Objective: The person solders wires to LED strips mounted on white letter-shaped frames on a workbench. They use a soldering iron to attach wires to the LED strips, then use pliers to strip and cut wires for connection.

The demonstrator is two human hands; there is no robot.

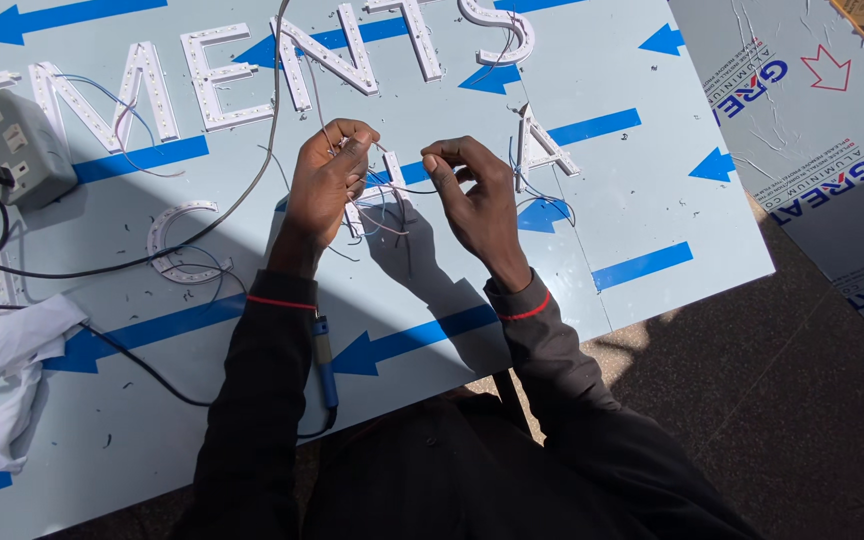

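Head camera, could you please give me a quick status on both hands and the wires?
Left hand and right hand each pinch thin wires above the panel. Wires run to small white letter. Loose cable lies beside left hand.

The surface (642, 180) is showing up pale blue-grey with bright blue arrows and bars printed across it, and the letter shapes (222, 75) sitting on it are looking white with rows of tiny pale dots. The thin wires (384, 205) are coming across as white, blue and pinkish, the thicker cable (242, 195) is looking grey, and the power strip (22, 145) is looking grey too. The sleeves (272, 400) are reading black with thin red cuff lines, the cloth (2, 350) is looking white, and the tool handle (326, 365) is looking blue.
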